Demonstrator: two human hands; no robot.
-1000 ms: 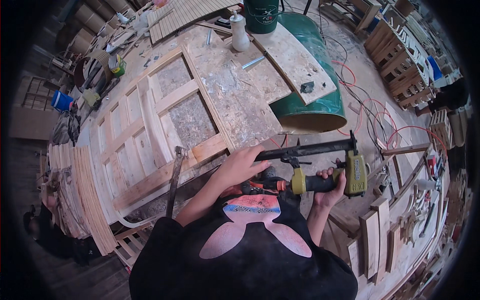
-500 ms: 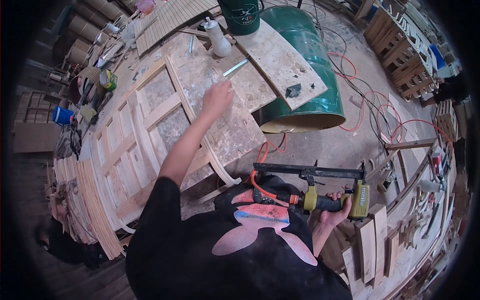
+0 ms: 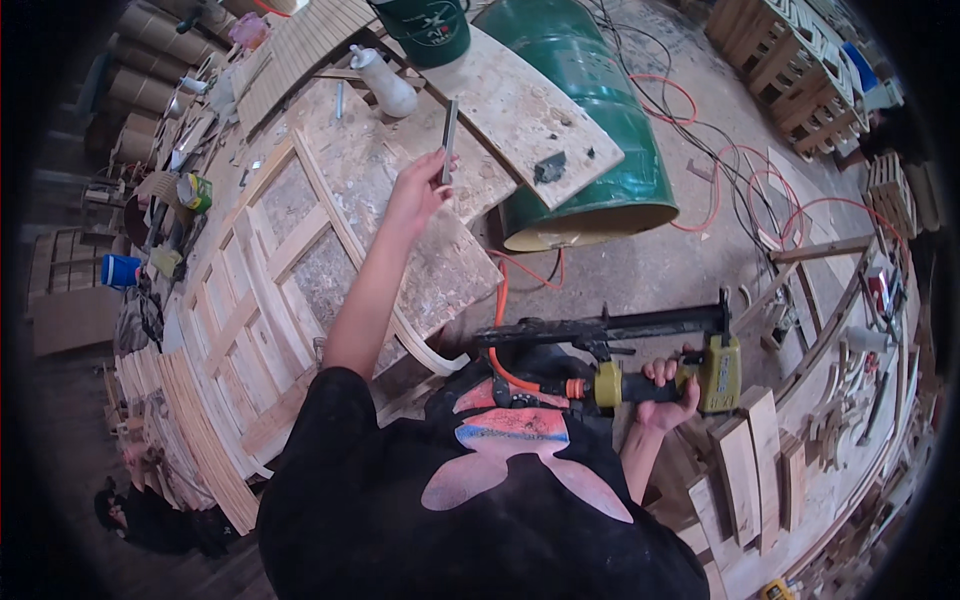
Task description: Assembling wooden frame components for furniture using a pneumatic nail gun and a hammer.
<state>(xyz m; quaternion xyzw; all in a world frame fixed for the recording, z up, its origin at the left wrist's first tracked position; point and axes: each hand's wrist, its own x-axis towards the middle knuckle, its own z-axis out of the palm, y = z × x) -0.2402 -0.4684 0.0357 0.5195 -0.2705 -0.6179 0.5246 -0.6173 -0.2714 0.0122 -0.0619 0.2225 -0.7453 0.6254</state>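
Above the workbench (image 3: 437, 272), the left hand (image 3: 416, 192) reaches out on an extended arm, pinching a metal strip (image 3: 450, 140); the right hand (image 3: 668, 402) wraps the grip of a nail gun (image 3: 718, 375) near the torso. A green bucket (image 3: 430, 38), inside hidden, stands near a white bottle (image 3: 386, 86). A drum (image 3: 600, 105) lies sideways; left of the forearm lies a wooden frame (image 3: 300, 243).

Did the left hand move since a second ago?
Yes: the left hand went from beside the nail gun forward over the table, nearer the white bottle, and holds a metal strip.
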